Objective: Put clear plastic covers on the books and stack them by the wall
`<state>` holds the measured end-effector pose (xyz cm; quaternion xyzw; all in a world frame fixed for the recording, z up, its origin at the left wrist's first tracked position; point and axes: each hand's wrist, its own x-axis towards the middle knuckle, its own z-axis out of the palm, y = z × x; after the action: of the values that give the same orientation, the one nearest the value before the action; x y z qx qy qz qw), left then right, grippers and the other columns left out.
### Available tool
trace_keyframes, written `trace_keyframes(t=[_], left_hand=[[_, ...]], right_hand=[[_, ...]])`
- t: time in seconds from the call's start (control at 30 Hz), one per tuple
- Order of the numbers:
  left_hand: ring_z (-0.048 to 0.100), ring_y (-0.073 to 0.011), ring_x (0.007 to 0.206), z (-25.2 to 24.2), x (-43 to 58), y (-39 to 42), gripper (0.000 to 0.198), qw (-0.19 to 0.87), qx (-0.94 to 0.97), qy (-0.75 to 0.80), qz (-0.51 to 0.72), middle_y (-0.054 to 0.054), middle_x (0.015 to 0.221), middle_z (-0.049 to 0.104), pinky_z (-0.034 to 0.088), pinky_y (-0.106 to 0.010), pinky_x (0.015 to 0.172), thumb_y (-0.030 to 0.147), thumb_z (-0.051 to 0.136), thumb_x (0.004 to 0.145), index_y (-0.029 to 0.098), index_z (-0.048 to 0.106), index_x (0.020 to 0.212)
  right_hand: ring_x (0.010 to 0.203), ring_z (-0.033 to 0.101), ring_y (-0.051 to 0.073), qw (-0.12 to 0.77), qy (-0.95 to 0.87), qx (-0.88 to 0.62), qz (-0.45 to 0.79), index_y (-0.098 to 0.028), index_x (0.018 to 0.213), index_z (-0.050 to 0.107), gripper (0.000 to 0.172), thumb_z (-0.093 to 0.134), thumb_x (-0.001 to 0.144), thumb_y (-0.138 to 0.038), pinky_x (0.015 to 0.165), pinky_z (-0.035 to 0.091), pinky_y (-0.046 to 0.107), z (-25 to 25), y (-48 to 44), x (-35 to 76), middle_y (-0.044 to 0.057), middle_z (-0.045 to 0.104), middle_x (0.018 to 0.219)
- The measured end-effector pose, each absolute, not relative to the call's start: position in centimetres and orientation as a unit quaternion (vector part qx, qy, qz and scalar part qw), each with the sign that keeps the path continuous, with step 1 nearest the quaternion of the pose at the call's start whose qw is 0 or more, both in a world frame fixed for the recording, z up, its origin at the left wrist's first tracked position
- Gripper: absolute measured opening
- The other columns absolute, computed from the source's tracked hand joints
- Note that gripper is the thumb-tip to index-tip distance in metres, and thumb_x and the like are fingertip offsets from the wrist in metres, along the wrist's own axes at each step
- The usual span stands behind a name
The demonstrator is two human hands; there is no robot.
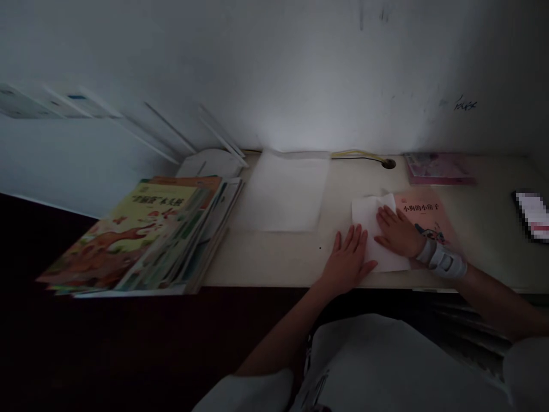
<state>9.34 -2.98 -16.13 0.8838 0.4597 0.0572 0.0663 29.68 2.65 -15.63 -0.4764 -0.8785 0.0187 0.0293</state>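
Note:
A white sheet of paper [371,220] lies on the pale desk [274,257] and partly covers a pink picture book [422,214]. My left hand [348,260] lies flat with fingers stretched out, its fingertips on the sheet's left edge. My right hand [397,232] rests palm down on the sheet, fingers extended toward the upper left. A light-coloured band [441,258] sits on my right wrist. Neither hand holds anything.
A stack of colourful picture books [141,237] lies at the desk's left end. A larger white sheet [285,191] sits in the middle by the wall. A pink book [440,167], a cable hole [389,164] and a phone [534,216] lie to the right.

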Motion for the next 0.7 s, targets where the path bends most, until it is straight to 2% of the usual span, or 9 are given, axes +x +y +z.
trace_keyframes(t=[0.13, 0.33, 0.5, 0.63, 0.7], left_hand=[[0.016, -0.0322, 0.141, -15.5, 9.4, -3.0, 0.073, 0.079, 0.885, 0.459, 0.025, -0.022, 0.150, 0.023, 0.015, -0.058, 0.110, 0.057, 0.024, 0.092, 0.004, 0.024, 0.143], [0.015, -0.0356, 0.140, -15.6, 9.6, -2.6, 0.074, 0.074, 0.875, 0.476, 0.041, -0.023, 0.151, 0.020, 0.018, -0.060, 0.108, 0.058, 0.031, 0.090, 0.007, 0.025, 0.143], [0.015, -0.0350, 0.140, -15.7, 10.0, -2.2, 0.073, 0.086, 0.872, 0.478, 0.059, -0.023, 0.150, 0.022, 0.017, -0.063, 0.106, 0.058, 0.029, 0.090, 0.009, 0.023, 0.144], [0.017, -0.0348, 0.140, -14.0, 9.7, -3.8, 0.073, 0.122, 0.856, 0.472, 0.171, -0.022, 0.148, 0.029, 0.014, -0.064, 0.107, 0.058, 0.036, 0.088, 0.011, 0.028, 0.143], [0.030, -0.0305, 0.136, -12.9, 9.2, -5.5, 0.065, 0.203, 0.836, 0.435, 0.267, -0.020, 0.142, 0.040, 0.024, -0.054, 0.108, 0.055, 0.039, 0.088, 0.013, 0.038, 0.137]], right_hand=[[0.135, 0.031, 0.032, 0.031, -0.876, -0.481, 0.032, -0.004, 0.132, 0.046, 0.063, 0.035, 0.091, -0.050, 0.108, 0.027, 0.053, -15.3, 2.7, 29.5, 0.022, 0.040, 0.142], [0.141, 0.014, 0.031, 0.160, -0.824, -0.543, 0.036, 0.000, 0.139, 0.033, 0.072, 0.031, 0.091, -0.053, 0.110, 0.024, 0.051, -16.2, 2.7, 30.1, 0.026, 0.024, 0.148], [0.140, 0.018, 0.032, 0.129, -0.829, -0.542, 0.045, 0.000, 0.137, 0.039, 0.068, 0.035, 0.091, -0.051, 0.111, 0.020, 0.051, -16.9, 1.9, 28.0, 0.025, 0.030, 0.146], [0.141, 0.016, 0.029, 0.183, -0.816, -0.539, 0.101, -0.006, 0.141, 0.033, 0.066, 0.033, 0.092, -0.050, 0.111, 0.023, 0.051, -16.4, 1.9, 28.9, 0.022, 0.027, 0.149], [0.142, 0.012, 0.029, 0.209, -0.816, -0.523, 0.127, -0.008, 0.145, 0.022, 0.072, 0.037, 0.090, -0.052, 0.110, 0.026, 0.051, -15.9, 1.0, 30.4, 0.022, 0.018, 0.152]])
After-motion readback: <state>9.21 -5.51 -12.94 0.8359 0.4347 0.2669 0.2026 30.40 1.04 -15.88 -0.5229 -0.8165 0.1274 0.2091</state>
